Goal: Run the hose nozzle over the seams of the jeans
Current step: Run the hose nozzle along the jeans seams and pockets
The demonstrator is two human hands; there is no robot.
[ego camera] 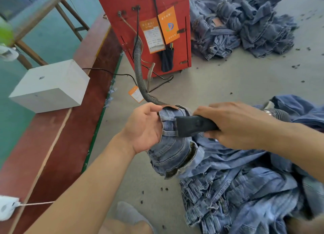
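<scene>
Currently right hand (240, 125) gripping black hose nozzle (194, 126), long axis running sideways, mouth touching jeans waistband seam (169, 121). Left hand (144, 126) gripping bunched jeans (171, 151) just left of nozzle mouth. Seam continues downward from nozzle.

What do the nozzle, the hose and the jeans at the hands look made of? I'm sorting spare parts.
Nozzle: matte black, smooth and rigid-looking, probably moulded plastic.
Hose: dark grey with ribbed rings and a bent run, likely flexible corrugated plastic.
Jeans: faded blue denim, woven, with stitched seams showing.
</scene>
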